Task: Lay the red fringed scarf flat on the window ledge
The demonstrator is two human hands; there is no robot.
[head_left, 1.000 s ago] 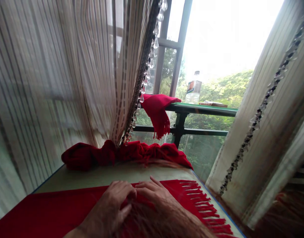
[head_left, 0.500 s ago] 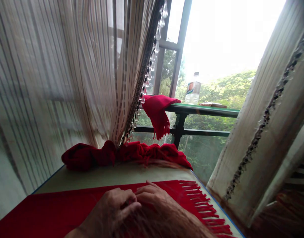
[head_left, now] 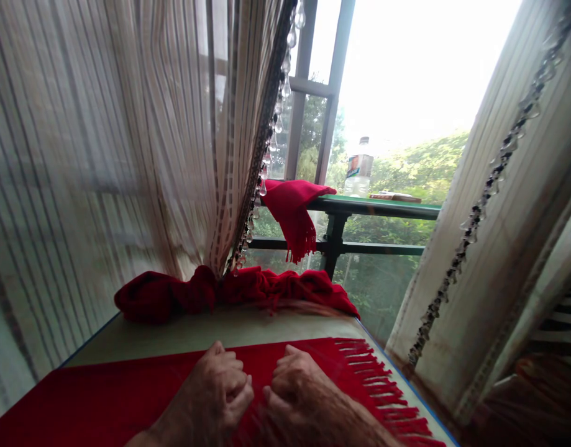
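Note:
A red fringed scarf [head_left: 103,391] lies flat across the pale table [head_left: 266,329], its tassels [head_left: 383,391] running down the right side. Over its middle, my left hand [head_left: 222,385] is closed, with the fingers curled and the thumb pressed against them. My right hand [head_left: 297,379] is closed as well, a short gap to the right of the left one. Anything between the fingers of either hand is hidden. I cannot tell whether the hands touch the scarf.
Bunched red cloth [head_left: 276,285] lies along the table's far edge. Beyond it, another red scarf [head_left: 292,211] hangs over a dark railing [head_left: 388,210] bearing a plastic bottle [head_left: 358,171]. A striped curtain [head_left: 103,155] covers the left; a beaded curtain [head_left: 481,205] hangs at right.
My hands were together with the fingers overlapping; now they are apart, each curled into a closed fist. The scarf lies as before. The view has shifted slightly.

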